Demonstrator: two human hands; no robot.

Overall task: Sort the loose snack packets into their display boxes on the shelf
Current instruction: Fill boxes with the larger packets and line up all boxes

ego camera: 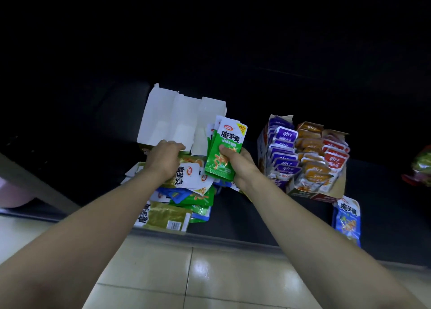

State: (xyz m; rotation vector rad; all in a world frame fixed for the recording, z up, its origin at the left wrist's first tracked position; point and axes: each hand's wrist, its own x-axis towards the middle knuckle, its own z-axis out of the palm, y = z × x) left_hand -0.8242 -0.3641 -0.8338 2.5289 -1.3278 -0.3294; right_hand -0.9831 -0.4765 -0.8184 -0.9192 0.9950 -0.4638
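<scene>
My right grip [238, 163] is closed on a small stack of green packets [225, 150], at the center of the frame, just beside the white display box [172, 120]. My left grip [163, 158] curls down into the loose pile [184, 199] on the shelf [256, 215]; whether it holds something I cannot tell. The packets seem light, soft and slippery, so I would pinch them flat across the lower half.

Bare shelf [233, 217] lay btwn the packet heap [184, 199] & the full display boxes [307, 159], plus more left of the heap. Raised white box flaps [177, 117] blocked the rear; a blue packet [347, 217] sat front-right.
</scene>
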